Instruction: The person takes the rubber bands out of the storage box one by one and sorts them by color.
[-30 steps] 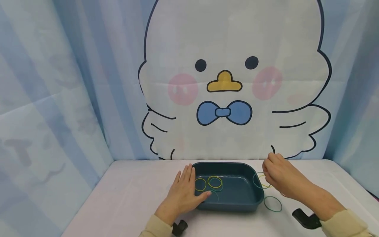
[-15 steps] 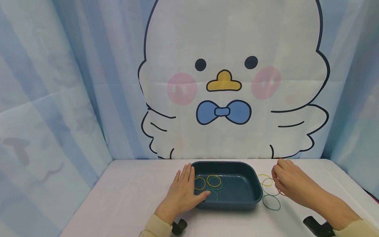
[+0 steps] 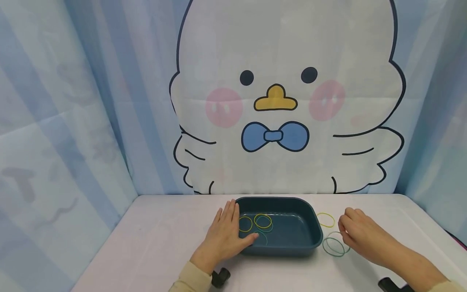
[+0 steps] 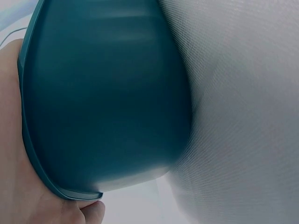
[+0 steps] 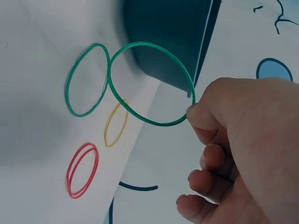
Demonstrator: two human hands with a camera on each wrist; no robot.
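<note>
In the head view, my left hand [image 3: 220, 239] rests against the left end of a dark teal tray [image 3: 313, 243], its fingers straight along the rim and its thumb over the front edge. My right hand [image 3: 365, 235], to the right of the tray, pinches a green rubber band [image 5: 161, 124] between thumb and forefinger, other fingers curled. Below it on the table lies another green rubber band [image 5: 67, 91]. A yellow rubber band [image 3: 326, 213] and red rubber bands [image 5: 96, 163] lie nearby; the red ones are hidden behind the hand in the head view.
Inside the tray are several yellow and green bands, including a yellow band [image 3: 263, 228]. A white cloth [image 3: 164, 243] covers the table. Behind it hangs a curtain [image 3: 273, 170] with a cartoon bird. Black wrist mounts show at both sleeves.
My right hand has moved right and towards me, away from the tray's right rim, with a green rubber band trailing from its fingers. My left hand stays on the tray.
</note>
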